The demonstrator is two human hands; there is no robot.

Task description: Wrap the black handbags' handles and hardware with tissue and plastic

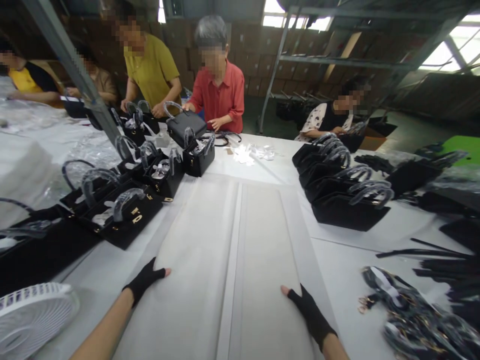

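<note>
Two long piles of thin, whitish, translucent sheets point(198, 235) lie side by side in front of me, stretching away across the white table. My left hand point(144, 281), in a black fingerless glove, grips their left edge with the thumb on top; its other fingers are mostly hidden. On the right edge, my right hand point(310, 315) wears a matching glove and has its thumb over the sheets point(268, 240), the remaining fingers out of sight at the side. A pale strip point(230, 270) runs lengthwise between the two piles.
Black handbags point(125, 215) with wrapped handles stand left; more black bags point(348, 205) line up right. A white fan point(35, 320) is at lower left, tangled straps point(416, 320) at lower right. Across the table, a person in red point(221, 95) handles a black handbag point(186, 126); several others work nearby.
</note>
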